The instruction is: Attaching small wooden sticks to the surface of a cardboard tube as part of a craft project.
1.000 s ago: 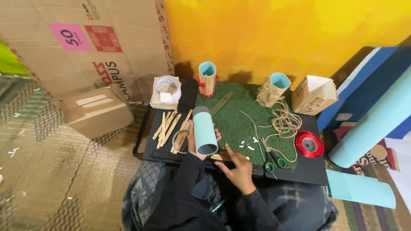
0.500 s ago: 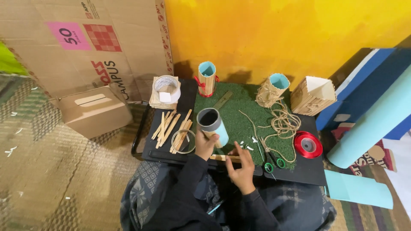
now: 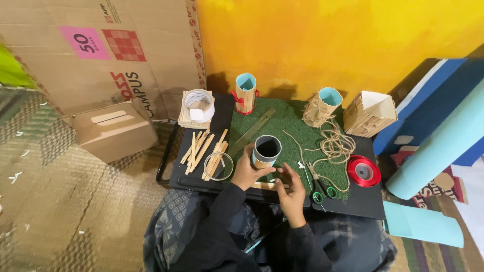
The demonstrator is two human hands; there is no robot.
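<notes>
My left hand [image 3: 248,174] grips an upright paper tube [image 3: 265,150] by its lower side; the tube is light blue outside, dark inside, with its open top facing me. My right hand [image 3: 291,189] is just right of the tube's base and pinches a flat wooden stick [image 3: 266,185] that lies across the front edge of the green turf mat [image 3: 287,123]. Both hands work at the near edge of the low black table [image 3: 199,179]. More wooden sticks [image 3: 204,151] lie in a loose pile to the left, next to a clear tape ring [image 3: 218,166].
On the mat stand a stick-covered cup with red ribbon [image 3: 245,93], a twine-wrapped cup [image 3: 322,105] and a stick box [image 3: 370,113]. Loose twine [image 3: 335,146], green-handled scissors [image 3: 318,190], a red ribbon spool [image 3: 364,171], a ruler [image 3: 254,128] and white tape [image 3: 198,103] lie around. A cardboard box [image 3: 115,130] sits left, a blue paper roll [image 3: 438,146] right.
The tube went from lying tilted with its blue side up to standing upright with its opening toward me. My right hand moved in closer to its base with the stick.
</notes>
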